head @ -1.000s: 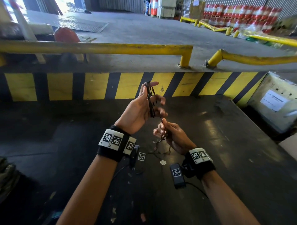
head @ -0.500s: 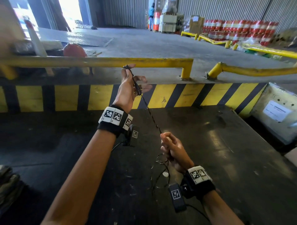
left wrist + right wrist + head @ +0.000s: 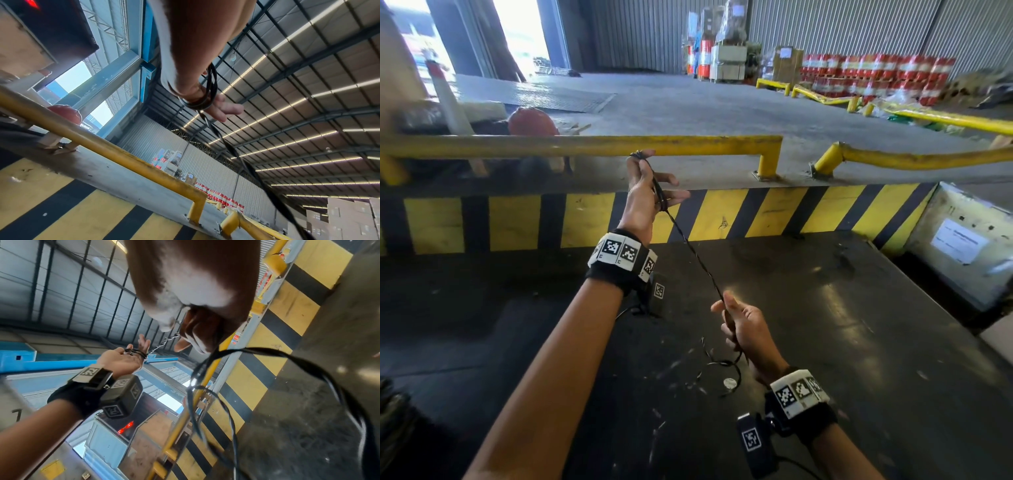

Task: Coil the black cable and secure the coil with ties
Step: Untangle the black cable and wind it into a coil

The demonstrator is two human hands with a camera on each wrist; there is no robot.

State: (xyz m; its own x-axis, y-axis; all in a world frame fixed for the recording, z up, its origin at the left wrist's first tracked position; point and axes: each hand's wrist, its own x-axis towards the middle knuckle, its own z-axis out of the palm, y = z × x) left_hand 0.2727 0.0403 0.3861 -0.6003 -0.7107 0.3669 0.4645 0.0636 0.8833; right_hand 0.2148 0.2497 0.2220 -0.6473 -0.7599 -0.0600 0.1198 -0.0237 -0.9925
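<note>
The black cable (image 3: 698,263) runs taut between my two hands above the dark table. My left hand (image 3: 654,181) is raised in front of the yellow rail, thumb up and fingers spread. Several loops of the cable (image 3: 205,97) lie wound round it. In the right wrist view the left hand (image 3: 127,358) shows a flat palm with the loops crossing the fingers. My right hand (image 3: 743,325) is lower and nearer to me, its fingers curled round the cable. Below it the loose tail of the cable (image 3: 722,366) curls on the table. No ties are visible.
The dark metal table (image 3: 825,342) ends at a yellow and black striped wall (image 3: 722,216) topped by a yellow rail (image 3: 585,145). A grey box (image 3: 962,240) stands at the right edge. A small white disc (image 3: 729,383) lies by the cable tail.
My left hand has risen up and away from the right hand, pulling the cable straight between them. The right hand has dropped lower. Little has moved in the last half second.
</note>
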